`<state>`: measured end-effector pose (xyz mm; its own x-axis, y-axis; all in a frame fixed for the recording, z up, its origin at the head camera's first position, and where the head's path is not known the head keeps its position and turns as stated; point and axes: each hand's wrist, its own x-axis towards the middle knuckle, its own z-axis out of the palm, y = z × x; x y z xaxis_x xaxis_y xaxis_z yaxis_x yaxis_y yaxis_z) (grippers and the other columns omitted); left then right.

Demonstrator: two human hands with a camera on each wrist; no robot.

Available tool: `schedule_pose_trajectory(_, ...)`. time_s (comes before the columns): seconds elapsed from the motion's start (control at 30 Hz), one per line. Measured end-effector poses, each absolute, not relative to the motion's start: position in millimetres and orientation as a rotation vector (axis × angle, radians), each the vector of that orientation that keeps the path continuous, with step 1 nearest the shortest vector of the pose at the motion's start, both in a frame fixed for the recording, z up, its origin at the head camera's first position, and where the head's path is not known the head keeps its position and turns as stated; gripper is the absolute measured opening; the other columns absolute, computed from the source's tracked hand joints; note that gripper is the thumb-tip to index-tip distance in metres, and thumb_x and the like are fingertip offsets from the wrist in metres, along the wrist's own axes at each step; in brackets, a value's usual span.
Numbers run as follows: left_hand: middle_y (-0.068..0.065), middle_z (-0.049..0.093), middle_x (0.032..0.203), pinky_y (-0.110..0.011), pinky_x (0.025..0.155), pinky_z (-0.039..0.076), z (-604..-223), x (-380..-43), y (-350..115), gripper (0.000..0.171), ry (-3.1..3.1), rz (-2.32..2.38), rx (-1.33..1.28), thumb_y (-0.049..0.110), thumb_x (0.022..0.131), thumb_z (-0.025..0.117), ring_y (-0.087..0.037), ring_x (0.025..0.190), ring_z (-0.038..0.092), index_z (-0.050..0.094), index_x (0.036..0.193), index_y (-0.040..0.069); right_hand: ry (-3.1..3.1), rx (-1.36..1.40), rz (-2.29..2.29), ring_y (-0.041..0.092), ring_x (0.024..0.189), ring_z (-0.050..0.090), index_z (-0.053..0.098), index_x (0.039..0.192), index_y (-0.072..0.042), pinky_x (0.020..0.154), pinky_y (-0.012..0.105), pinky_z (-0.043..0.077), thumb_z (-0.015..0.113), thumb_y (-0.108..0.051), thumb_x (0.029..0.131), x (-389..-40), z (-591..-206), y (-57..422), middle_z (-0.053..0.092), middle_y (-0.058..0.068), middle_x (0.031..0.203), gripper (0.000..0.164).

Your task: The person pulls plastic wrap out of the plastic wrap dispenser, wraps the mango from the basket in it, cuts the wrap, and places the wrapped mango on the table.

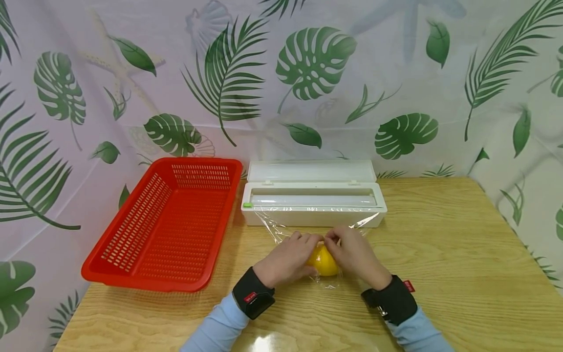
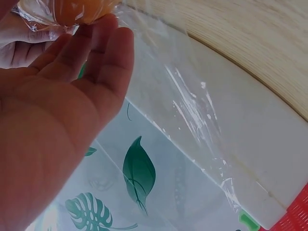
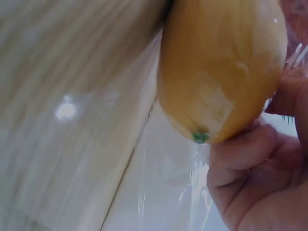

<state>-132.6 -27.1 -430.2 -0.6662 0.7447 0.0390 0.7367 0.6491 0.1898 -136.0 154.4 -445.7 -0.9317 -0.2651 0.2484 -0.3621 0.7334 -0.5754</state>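
Note:
A yellow fruit point(image 1: 326, 265) with a small green tip point(image 3: 200, 137) sits on the table under clear plastic wrap point(image 1: 273, 226). My left hand point(image 1: 288, 259) holds the fruit from its left side, thumb low and fingers over the top. In the left wrist view its fingertips touch the wrapped fruit point(image 2: 79, 10). On the other side, my right hand point(image 1: 355, 255) pinches the wrap at the top of the fruit with curled fingers. The wrap stretches back to a white dispenser box point(image 1: 308, 218), whose lid point(image 1: 310, 171) stands raised behind a film roll point(image 1: 313, 200).
A red plastic basket point(image 1: 176, 234) stands left of the dispenser. A green slider point(image 1: 248, 205) sits at the dispenser's left front edge. The wooden table point(image 1: 457, 254) extends to the right, and a leaf-patterned cloth point(image 1: 264, 98) hangs behind.

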Motion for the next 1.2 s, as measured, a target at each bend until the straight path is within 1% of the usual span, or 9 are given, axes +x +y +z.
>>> schedule_pose_trajectory(0.13, -0.008, 0.054, 0.126, -0.034, 0.088, 0.045, -429.8, -133.1, -26.8, 0.072, 2.805, 0.295, 1.252, 0.037, 0.078, 0.070, -0.023, 0.100, 0.046, 0.035, 0.135, 0.009, -2.798, 0.407, 1.035, 0.014, 0.057, 0.048, 0.062, 0.075, -0.007, 0.051, 0.030, 0.046, 0.065, -0.014, 0.081, -135.6, -443.5, 154.6, 0.060, 0.006, 0.070, 0.010)
schedule_pose_trajectory(0.37, -0.006, 0.058, 0.112, -0.033, 0.085, 0.046, -427.5, -132.2, -26.6, 0.057, 2.822, 0.229, 1.294, 0.037, 0.080, 0.069, -0.022, 0.098, 0.048, 0.048, 0.124, 0.009, -2.781, 0.383, 1.026, 0.013, 0.054, 0.048, 0.062, 0.070, -0.008, 0.048, 0.029, 0.043, 0.065, -0.013, 0.079, -134.7, -443.3, 153.9, 0.059, 0.005, 0.066, 0.011)
schedule_pose_trajectory(0.5, -0.007, 0.058, 0.111, -0.033, 0.086, 0.046, -426.4, -131.9, -26.7, 0.057, 2.825, 0.243, 1.292, 0.038, 0.079, 0.069, -0.023, 0.098, 0.048, 0.049, 0.123, 0.009, -2.784, 0.415, 1.017, 0.014, 0.055, 0.047, 0.064, 0.071, -0.008, 0.049, 0.030, 0.043, 0.063, -0.012, 0.081, -134.6, -442.5, 153.4, 0.059, 0.005, 0.067, 0.012)
schedule_pose_trajectory(0.63, -0.007, 0.058, 0.110, -0.031, 0.085, 0.046, -426.9, -132.6, -27.3, 0.056, 2.818, 0.272, 1.293, 0.038, 0.079, 0.070, -0.022, 0.096, 0.048, 0.050, 0.122, 0.008, -2.807, 0.487, 1.066, 0.014, 0.058, 0.049, 0.067, 0.075, -0.006, 0.051, 0.031, 0.045, 0.059, -0.010, 0.085, -135.3, -440.7, 155.8, 0.061, 0.007, 0.073, 0.013)
schedule_pose_trajectory(0.77, -0.006, 0.060, 0.107, -0.028, 0.081, 0.046, -427.0, -133.7, -26.9, 0.055, 2.826, 0.273, 1.304, 0.039, 0.078, 0.069, -0.021, 0.091, 0.049, 0.052, 0.120, 0.009, -2.801, 0.592, 1.196, 0.017, 0.068, 0.052, 0.068, 0.085, -0.001, 0.058, 0.033, 0.049, 0.054, -0.005, 0.088, -135.6, -437.6, 164.2, 0.064, 0.012, 0.084, 0.014)
schedule_pose_trajectory(0.87, -0.006, 0.061, 0.106, -0.029, 0.081, 0.047, -428.2, -132.9, -25.3, 0.053, 2.842, 0.247, 1.308, 0.042, 0.078, 0.068, -0.021, 0.090, 0.050, 0.054, 0.119, 0.011, -2.780, 0.712, 1.263, 0.019, 0.074, 0.053, 0.066, 0.093, 0.001, 0.063, 0.035, 0.050, 0.052, 0.005, 0.084, -133.0, -437.5, 176.3, 0.065, 0.014, 0.091, 0.018)
schedule_pose_trajectory(1.0, -0.008, 0.058, 0.114, -0.035, 0.084, 0.047, -431.7, -130.9, -23.5, 0.054, 2.863, 0.199, 1.291, 0.045, 0.080, 0.064, -0.023, 0.098, 0.047, 0.054, 0.122, 0.013, -2.783, 0.902, 1.208, 0.019, 0.079, 0.053, 0.065, 0.098, -0.004, 0.064, 0.036, 0.051, 0.052, 0.016, 0.074, -126.7, -439.1, 191.3, 0.066, 0.011, 0.097, 0.034)
schedule_pose_trajectory(1.13, -0.011, 0.049, 0.122, -0.038, 0.081, 0.048, -432.3, -131.7, -25.2, 0.054, 2.918, 0.140, 1.252, 0.048, 0.081, 0.061, -0.025, 0.104, 0.041, 0.054, 0.124, 0.014, -2.830, 1.008, 1.032, 0.020, 0.092, 0.053, 0.061, 0.112, -0.008, 0.071, 0.038, 0.053, 0.058, 0.014, 0.071, -121.5, -438.9, 196.3, 0.062, 0.011, 0.112, 0.047)
schedule_pose_trajectory(1.2, -0.010, 0.048, 0.118, -0.035, 0.077, 0.048, -430.8, -133.1, -26.5, 0.055, 2.934, 0.117, 1.254, 0.048, 0.082, 0.060, -0.024, 0.101, 0.040, 0.053, 0.125, 0.013, -2.876, 1.000, 0.972, 0.018, 0.086, 0.055, 0.057, 0.120, -0.009, 0.067, 0.035, 0.053, 0.060, 0.012, 0.070, -119.5, -437.2, 195.9, 0.057, 0.013, 0.120, 0.054)
